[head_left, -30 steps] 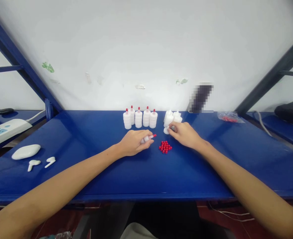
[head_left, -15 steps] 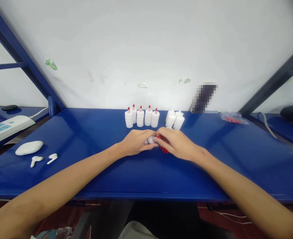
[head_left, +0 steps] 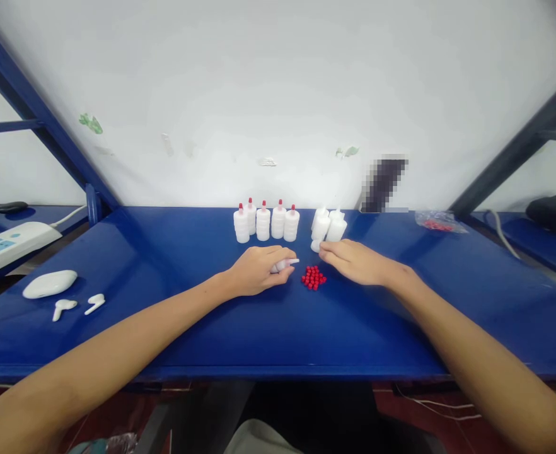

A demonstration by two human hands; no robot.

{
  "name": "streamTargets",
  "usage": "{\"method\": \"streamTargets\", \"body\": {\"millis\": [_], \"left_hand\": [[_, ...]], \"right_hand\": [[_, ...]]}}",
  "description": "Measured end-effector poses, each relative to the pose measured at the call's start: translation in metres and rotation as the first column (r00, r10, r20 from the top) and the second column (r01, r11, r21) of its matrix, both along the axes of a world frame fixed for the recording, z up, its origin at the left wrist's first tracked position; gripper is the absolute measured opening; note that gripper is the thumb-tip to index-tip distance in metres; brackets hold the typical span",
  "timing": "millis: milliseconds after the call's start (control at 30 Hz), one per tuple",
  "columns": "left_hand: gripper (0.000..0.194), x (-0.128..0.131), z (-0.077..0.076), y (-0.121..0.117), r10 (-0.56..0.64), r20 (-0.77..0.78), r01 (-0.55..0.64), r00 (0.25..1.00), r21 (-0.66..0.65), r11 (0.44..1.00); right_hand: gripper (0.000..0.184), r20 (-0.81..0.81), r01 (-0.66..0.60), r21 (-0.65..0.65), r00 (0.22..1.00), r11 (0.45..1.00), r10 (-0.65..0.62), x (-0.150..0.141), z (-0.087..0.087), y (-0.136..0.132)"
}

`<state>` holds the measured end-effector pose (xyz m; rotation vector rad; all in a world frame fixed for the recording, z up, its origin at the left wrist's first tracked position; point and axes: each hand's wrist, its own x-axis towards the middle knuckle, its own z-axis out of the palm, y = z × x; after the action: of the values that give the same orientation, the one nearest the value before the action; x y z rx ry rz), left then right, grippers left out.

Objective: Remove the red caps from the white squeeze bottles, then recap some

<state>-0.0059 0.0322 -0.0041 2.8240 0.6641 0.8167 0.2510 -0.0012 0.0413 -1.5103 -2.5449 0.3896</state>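
Note:
My left hand [head_left: 258, 270] is closed around a small white squeeze bottle [head_left: 280, 266]. The bottle lies sideways in the grip, its bare narrow nozzle pointing right. To the right, my right hand [head_left: 353, 260] is low over the table, fingers pressed together; what they hold, if anything, is hidden. Its fingertips reach a small round white piece [head_left: 316, 246], partly covered. Between the hands lies a pile of red caps [head_left: 313, 278]. Behind stand several red-capped white bottles [head_left: 263, 224] and, farther right, a cluster of white bottles without red caps [head_left: 337, 227].
A clear bag with red pieces [head_left: 440, 222] lies at the back right. White earbuds [head_left: 95, 303] and their case [head_left: 50, 284] are at the left, near a power strip [head_left: 4, 246]. The blue table [head_left: 240, 340] meets a white wall, with blue frame bars on both sides.
My right hand has left the bottle in my left hand and moved right, uncovering the pile of red caps. The red bit at its fingertips no longer shows, and the nozzle is exposed.

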Motion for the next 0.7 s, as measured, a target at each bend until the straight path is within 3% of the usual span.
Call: {"method": "streamTargets", "body": {"millis": [133, 333, 700], "left_hand": [[0.027, -0.0001, 0.0, 0.0, 0.017, -0.032, -0.017, 0.999, -0.024, 1.0], [0.029, -0.0003, 0.0002, 0.0004, 0.011, -0.041, -0.013, 0.999, -0.035, 0.999], [0.03, -0.0003, 0.0007, 0.0007, 0.02, -0.065, -0.022, 0.998, -0.028, 0.999]], "right_hand": [[0.022, 0.091, 0.022, -0.081, 0.996, 0.996, -0.014, 0.0034, 0.0006, 0.0002], [0.02, 0.011, -0.065, -0.126, 0.998, 0.99, 0.067, 0.0084, 0.0, 0.0004], [0.004, 0.029, -0.089, -0.137, 0.995, 0.987, 0.094, 0.003, 0.0029, -0.0027]]}}
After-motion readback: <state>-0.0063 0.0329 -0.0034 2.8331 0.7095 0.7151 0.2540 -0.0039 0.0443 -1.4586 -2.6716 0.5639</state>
